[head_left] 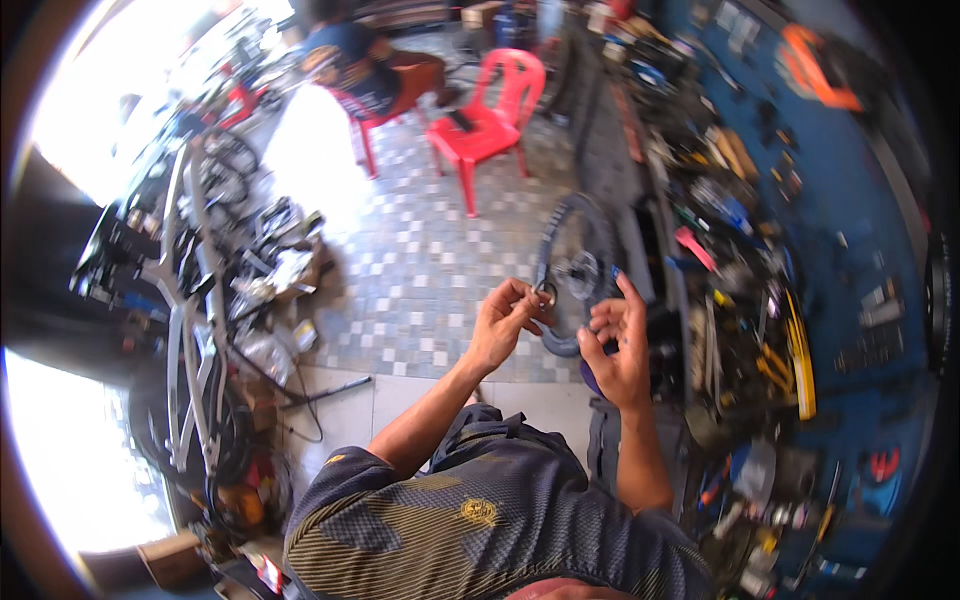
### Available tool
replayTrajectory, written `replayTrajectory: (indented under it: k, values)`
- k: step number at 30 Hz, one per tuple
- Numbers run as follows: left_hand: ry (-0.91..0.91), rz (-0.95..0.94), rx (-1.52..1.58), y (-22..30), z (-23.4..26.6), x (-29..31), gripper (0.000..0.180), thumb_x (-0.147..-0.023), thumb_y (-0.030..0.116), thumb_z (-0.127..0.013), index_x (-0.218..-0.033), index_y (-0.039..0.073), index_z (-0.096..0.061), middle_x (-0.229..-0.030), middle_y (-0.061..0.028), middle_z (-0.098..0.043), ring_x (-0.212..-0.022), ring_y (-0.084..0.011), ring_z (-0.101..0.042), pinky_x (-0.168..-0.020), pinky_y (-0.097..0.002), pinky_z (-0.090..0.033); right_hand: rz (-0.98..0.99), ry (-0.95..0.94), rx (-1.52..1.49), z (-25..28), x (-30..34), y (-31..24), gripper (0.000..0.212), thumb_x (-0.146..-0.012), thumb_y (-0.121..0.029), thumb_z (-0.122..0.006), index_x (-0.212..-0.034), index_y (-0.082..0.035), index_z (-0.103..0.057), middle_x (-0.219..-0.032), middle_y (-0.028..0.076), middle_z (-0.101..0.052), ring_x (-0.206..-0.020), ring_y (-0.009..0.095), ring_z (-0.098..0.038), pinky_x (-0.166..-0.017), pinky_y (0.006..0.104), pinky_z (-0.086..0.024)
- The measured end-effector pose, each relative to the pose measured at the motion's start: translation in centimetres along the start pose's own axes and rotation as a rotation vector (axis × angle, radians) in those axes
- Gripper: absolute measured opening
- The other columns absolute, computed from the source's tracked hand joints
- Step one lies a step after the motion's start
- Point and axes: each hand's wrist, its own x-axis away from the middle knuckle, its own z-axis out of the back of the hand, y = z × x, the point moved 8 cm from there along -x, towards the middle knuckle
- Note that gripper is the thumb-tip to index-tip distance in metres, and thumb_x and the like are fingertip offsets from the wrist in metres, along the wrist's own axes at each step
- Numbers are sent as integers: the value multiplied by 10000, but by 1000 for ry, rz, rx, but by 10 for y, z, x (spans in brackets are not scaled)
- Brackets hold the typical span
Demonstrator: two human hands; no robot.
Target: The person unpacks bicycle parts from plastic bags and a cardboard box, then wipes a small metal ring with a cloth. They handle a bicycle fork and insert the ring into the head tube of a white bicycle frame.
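My left hand [508, 322] is raised in front of my body, fingertips pinched on a small dark ring [551, 290]. Its exact kind is too small to tell. Just to the right, my right hand [620, 352] is held up with its fingers apart and nothing visible in them. Behind and below both hands stands a bicycle wheel [549, 240] with a dark tyre, a hub and a disc at its middle. My right hand overlaps part of its right side in the view.
A red plastic chair [478, 140] with a dark object on its seat stands ahead, near a seated person [350, 65]. At left is a pale bicycle frame [180, 320] beside heaped parts. A cluttered workbench [680, 290] runs along the right, below a blue tool wall [850, 220].
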Motion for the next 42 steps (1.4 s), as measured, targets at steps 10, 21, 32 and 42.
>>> replayTrajectory:
  k: [10, 21, 32, 42]
  values:
    - [584, -240, -182, 144, 280, 18, 244, -1018, 240, -614, -1074, 11, -550, -1089, -117, -694, -885, -214, -725, -706, -314, -568, 240, -530, -147, -340, -170, -18, 815, -847, -80, -709, -1552, -101, -302, -1137, 127, -623, -1013, 225, -633, -802, 349, -522]
    - [789, -260, -199, 197, 457, -91, 179, -1010, 200, -630, -1048, 35, -569, -1057, -84, -714, -850, -140, -700, -680, -275, -560, 352, -798, -354, -532, -330, 25, 882, -822, -99, -754, -1556, -82, -266, -1243, 158, -608, -1145, 263, -614, -902, 396, -499]
    - [941, -284, -200, 275, 570, -190, 205, -991, 207, -663, -1080, 37, -592, -988, -58, -708, -856, -129, -689, -684, -259, -532, 186, -865, -721, -697, -476, 23, 908, -905, -482, -725, -1547, -63, -239, -1190, 122, -576, -1140, 233, -579, -985, 406, -433]
    - [1260, -441, -1099, 376, 682, -200, 209, -851, 20, -739, -1051, 33, -679, -1168, -107, -646, -1001, -235, -678, -712, -319, -587, -207, -846, -961, -887, -506, 32, 684, -1018, -434, -580, -1509, -57, -289, -1022, 46, -578, -897, 121, -582, -823, 300, -500]
